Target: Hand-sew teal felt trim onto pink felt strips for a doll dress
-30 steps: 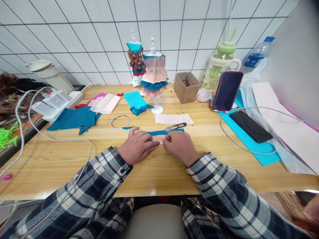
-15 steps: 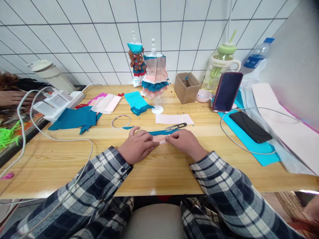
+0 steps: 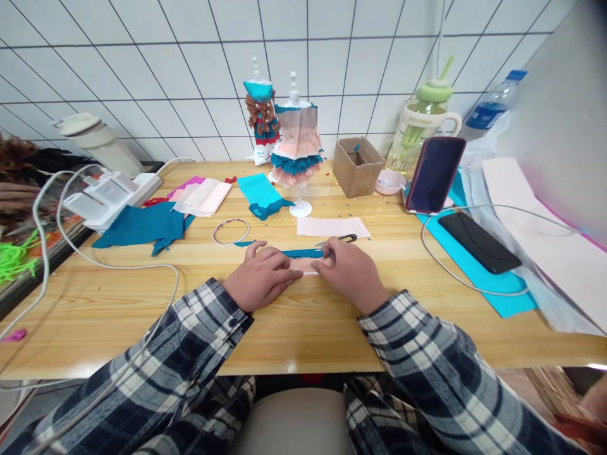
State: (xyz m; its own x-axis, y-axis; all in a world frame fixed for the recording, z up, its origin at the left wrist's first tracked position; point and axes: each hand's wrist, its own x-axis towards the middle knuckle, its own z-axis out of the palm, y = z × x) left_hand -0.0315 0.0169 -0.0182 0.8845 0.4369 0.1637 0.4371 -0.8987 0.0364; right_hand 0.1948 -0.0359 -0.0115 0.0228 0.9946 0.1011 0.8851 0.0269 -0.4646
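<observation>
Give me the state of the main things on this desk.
Left hand, resting on pink strip
Right hand, fingers curled
Front dress form, upright, dressed
Rear dress form, upright, dressed
Cardboard box, open
Jug, lid on
Water bottle, capped
Propped phone, screen dark
Flat phone, screen dark
Snips, partly covered

We face a white, dark-lined tiled wall point(image 3: 203, 72) behind our glossy wooden tabletop point(image 3: 303, 344); a plain pale panel point(image 3: 564, 139) stands at right.

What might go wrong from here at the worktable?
The right grip partly hides the thread snips, so it might brush their blades. The narrow pink strip could crease or shift if the left grip lifts. The white cable crosses the left sleeve and might snag.
</observation>
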